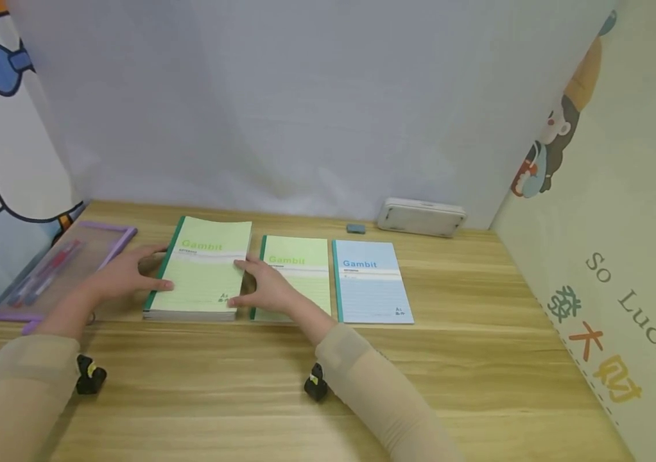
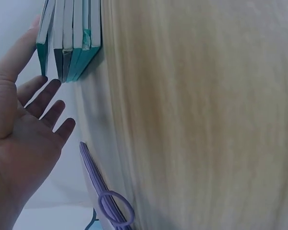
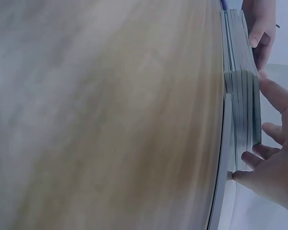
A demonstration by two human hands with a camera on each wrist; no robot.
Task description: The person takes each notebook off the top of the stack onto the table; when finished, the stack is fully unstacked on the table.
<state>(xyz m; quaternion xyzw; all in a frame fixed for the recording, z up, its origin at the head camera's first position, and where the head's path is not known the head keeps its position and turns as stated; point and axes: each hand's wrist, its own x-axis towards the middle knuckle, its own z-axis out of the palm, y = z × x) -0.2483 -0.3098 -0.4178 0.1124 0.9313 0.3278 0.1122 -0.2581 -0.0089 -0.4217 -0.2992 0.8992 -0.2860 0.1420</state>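
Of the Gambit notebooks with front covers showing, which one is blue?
The light-blue rectangular notebook at the row's right end; the light-green single notebook beside it and the light-green notebook topping the stack both lack its blue.

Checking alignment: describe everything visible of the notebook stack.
The notebook stack lies face up on the table. Pale-green, paper-looking top cover, green "Gambit" lettering, white band, dark-green spine strip at left. Several notebooks, edges staggered; a gap shows under the top one at its spine. Left grip touches cover and spine; right grip touches the right edge.

green notebooks (image 1: pixel 209 276), blue notebook (image 1: pixel 371 292): "Gambit NOTEBOOK" | wall (image 1: pixel 599 224): "So Lucky", "發大财"
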